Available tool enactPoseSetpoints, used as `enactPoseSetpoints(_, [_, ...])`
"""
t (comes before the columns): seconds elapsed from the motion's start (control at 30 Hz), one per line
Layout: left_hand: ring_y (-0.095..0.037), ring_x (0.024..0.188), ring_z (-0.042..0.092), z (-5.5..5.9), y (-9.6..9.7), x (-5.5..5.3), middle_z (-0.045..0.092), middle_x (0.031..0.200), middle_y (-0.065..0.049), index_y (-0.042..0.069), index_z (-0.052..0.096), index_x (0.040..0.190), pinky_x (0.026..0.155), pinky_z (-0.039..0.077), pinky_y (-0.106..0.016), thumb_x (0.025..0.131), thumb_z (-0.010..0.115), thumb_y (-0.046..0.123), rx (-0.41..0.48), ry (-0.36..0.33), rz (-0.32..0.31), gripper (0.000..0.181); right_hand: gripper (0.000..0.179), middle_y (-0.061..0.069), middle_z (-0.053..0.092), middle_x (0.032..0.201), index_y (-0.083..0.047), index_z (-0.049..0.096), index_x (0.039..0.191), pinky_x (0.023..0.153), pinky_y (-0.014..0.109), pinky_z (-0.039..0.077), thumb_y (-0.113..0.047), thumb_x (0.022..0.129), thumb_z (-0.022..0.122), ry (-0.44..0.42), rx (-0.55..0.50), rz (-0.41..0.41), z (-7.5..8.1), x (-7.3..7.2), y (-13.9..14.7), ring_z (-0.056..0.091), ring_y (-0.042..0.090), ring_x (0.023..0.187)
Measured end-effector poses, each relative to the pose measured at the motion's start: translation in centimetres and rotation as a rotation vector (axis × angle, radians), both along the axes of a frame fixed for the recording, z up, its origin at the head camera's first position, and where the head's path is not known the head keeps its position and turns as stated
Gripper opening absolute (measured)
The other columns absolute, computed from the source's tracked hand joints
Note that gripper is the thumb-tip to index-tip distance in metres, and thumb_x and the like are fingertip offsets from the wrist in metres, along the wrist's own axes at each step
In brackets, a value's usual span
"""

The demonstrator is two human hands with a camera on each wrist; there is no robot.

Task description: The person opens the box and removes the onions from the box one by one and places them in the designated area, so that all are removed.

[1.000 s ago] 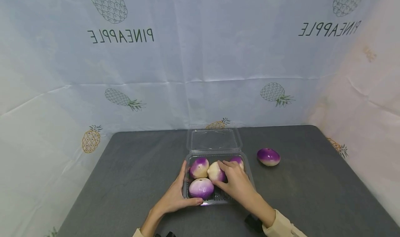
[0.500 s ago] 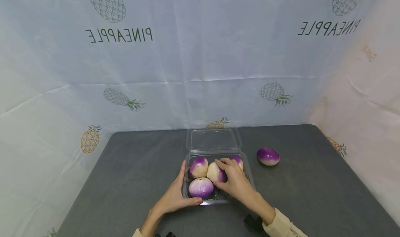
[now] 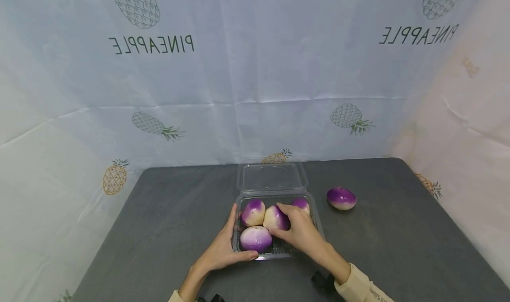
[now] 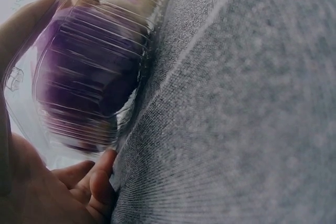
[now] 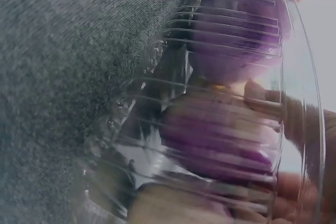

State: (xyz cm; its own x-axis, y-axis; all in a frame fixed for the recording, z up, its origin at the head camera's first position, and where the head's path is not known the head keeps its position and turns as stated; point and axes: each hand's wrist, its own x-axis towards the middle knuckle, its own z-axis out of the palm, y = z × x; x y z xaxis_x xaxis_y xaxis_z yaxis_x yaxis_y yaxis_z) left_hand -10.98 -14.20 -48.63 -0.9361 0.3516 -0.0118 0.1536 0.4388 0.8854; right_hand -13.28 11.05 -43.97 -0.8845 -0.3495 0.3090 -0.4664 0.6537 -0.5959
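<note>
The left hand (image 3: 223,246), spread apart, touched a clear clamshell box (image 3: 275,257), its lid (image 3: 259,178) at the desk's (image 3: 187,204) far edge; the right hand (image 3: 301,232) pinched an onion (image 3: 274,219) inside.

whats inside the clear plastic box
Four purple-and-cream onions: two at left, one held by the right hand, one behind that hand, partly covered in the head view.

Left of the box (image 3: 275,256), a broad stretch of worktop (image 3: 171,213) is lying open, with the left hand (image 3: 224,248) barring the near left corner. The right hand (image 3: 299,230) is crossing the near right corner. The open lid (image 3: 272,178) is taking up the far side; rightward, one loose onion (image 3: 341,198) is interrupting the free worktop.
</note>
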Motion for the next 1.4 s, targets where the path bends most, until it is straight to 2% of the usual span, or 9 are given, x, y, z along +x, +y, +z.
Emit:
enactPoseSetpoints(0.1, [-0.031, 0.143, 0.045, -0.1, 0.0, 0.0, 0.021, 0.169, -0.021, 0.016, -0.009, 0.165, 0.113, 0.038, -0.058, 0.073, 0.09, 0.037, 0.002, -0.002, 0.001, 0.137, 0.058, 0.021, 0.074, 0.119, 0.009, 0.069, 0.122, 0.093, 0.047, 0.057, -0.018, 0.076, 0.091, -0.005, -0.015, -0.019, -0.1, 0.0, 0.0, 0.072, 0.033, 0.111])
enactPoseSetpoints(0.23, [-0.035, 0.147, 0.04, -0.1, 0.0, 0.0, 0.02, 0.169, -0.022, 0.015, -0.008, 0.165, 0.115, 0.035, -0.06, 0.073, 0.091, 0.036, 0.001, -0.003, 0.003, 0.137, 0.054, 0.016, 0.075, 0.12, 0.003, 0.071, 0.121, 0.093, 0.046, 0.057, -0.012, 0.073, 0.09, 0.025, -0.015, 0.01, -0.1, 0.0, 0.1, 0.071, 0.03, 0.113])
enactPoseSetpoints(0.4, [-0.034, 0.143, 0.046, -0.1, 0.0, -0.1, 0.022, 0.168, -0.023, 0.012, -0.009, 0.165, 0.112, 0.038, -0.059, 0.073, 0.09, 0.035, 0.004, 0.007, -0.001, 0.137, 0.061, 0.013, 0.073, 0.126, 0.001, 0.069, 0.128, 0.096, 0.05, 0.055, -0.006, 0.071, 0.089, 0.018, -0.008, 0.057, 0.5, 0.0, 0.5, 0.068, 0.031, 0.118])
enactPoseSetpoints(0.53, [-0.031, 0.138, 0.05, -0.1, 0.0, -0.1, 0.024, 0.168, -0.023, 0.013, -0.009, 0.165, 0.11, 0.041, -0.056, 0.074, 0.09, 0.036, 0.001, 0.012, 0.002, 0.137, 0.063, 0.01, 0.07, 0.124, -0.001, 0.069, 0.13, 0.092, 0.045, 0.056, -0.009, 0.071, 0.09, -0.005, 0.0, 0.057, 0.7, -0.2, 0.8, 0.068, 0.028, 0.111])
enactPoseSetpoints(0.67, [-0.033, 0.138, 0.05, -0.1, 0.1, -0.1, 0.024, 0.167, -0.024, 0.014, -0.01, 0.165, 0.11, 0.042, -0.057, 0.074, 0.09, 0.036, -0.011, 0.026, -0.004, 0.137, 0.061, 0.008, 0.066, 0.115, -0.004, 0.07, 0.129, 0.086, 0.033, 0.057, -0.012, 0.072, 0.091, -0.007, 0.007, 0.071, 0.8, -0.2, 1.2, 0.065, 0.02, 0.101])
enactPoseSetpoints(0.77, [-0.035, 0.138, 0.049, 0.0, 0.1, -0.1, 0.024, 0.167, -0.026, 0.015, -0.012, 0.165, 0.109, 0.042, -0.058, 0.075, 0.09, 0.036, -0.023, 0.036, -0.009, 0.137, 0.062, 0.008, 0.067, 0.113, -0.003, 0.069, 0.131, 0.083, 0.029, 0.055, -0.013, 0.074, 0.09, 0.0, 0.005, 0.09, 0.7, -0.2, 1.4, 0.065, 0.019, 0.098])
enactPoseSetpoints(0.93, [-0.033, 0.136, 0.051, -0.1, 0.0, -0.2, 0.025, 0.167, -0.026, 0.015, -0.012, 0.164, 0.107, 0.044, -0.056, 0.075, 0.09, 0.036, -0.038, 0.04, -0.01, 0.137, 0.062, 0.009, 0.07, 0.118, 0.002, 0.066, 0.132, 0.083, 0.03, 0.057, -0.016, 0.078, 0.089, 0.019, -0.013, 0.098, 0.6, -0.3, 1.8, 0.068, 0.021, 0.101])
enactPoseSetpoints(1.2, [-0.029, 0.135, 0.051, -0.1, 0.0, -0.1, 0.025, 0.167, -0.023, 0.017, -0.01, 0.165, 0.107, 0.046, -0.051, 0.074, 0.09, 0.037, -0.02, 0.019, -0.002, 0.137, 0.053, 0.005, 0.072, 0.116, -0.008, 0.071, 0.129, 0.083, 0.029, 0.056, -0.02, 0.081, 0.088, 0.037, -0.063, 0.08, 0.8, -0.2, 2.5, 0.068, 0.02, 0.102])
enactPoseSetpoints(1.4, [-0.029, 0.13, 0.053, -0.1, 0.0, -0.1, 0.029, 0.166, -0.023, 0.016, -0.011, 0.165, 0.102, 0.048, -0.047, 0.074, 0.09, 0.036, -0.035, 0.047, -0.007, 0.137, 0.055, 0.006, 0.07, 0.119, -0.003, 0.067, 0.133, 0.083, 0.029, 0.056, -0.017, 0.083, 0.086, 0.062, -0.093, 0.103, 1.5, -0.2, 3.3, 0.068, 0.019, 0.103])
